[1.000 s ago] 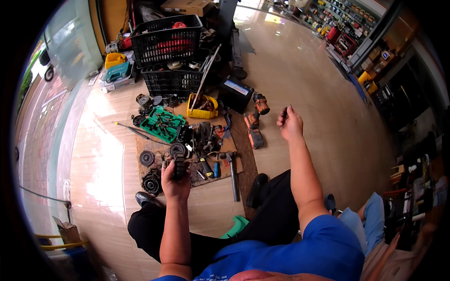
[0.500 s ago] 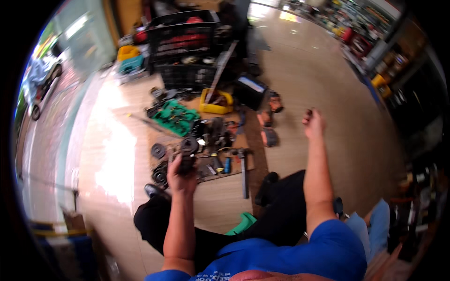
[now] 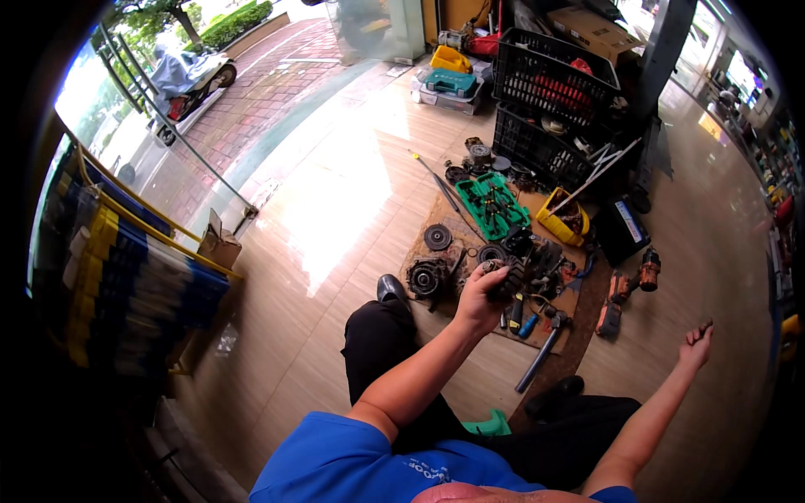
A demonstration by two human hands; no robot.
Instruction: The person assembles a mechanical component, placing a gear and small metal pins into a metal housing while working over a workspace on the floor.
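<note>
Within the left hand (image 3: 480, 303) sits a dark ridged part (image 3: 510, 282).

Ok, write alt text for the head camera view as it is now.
A person's left hand holds a dark ridged part above a brown mat crowded with tools and machine parts on a shiny floor. The right hand, curled, is out at the far right. Farther off are a green tool case, a yellow container and stacked black crates.
</note>
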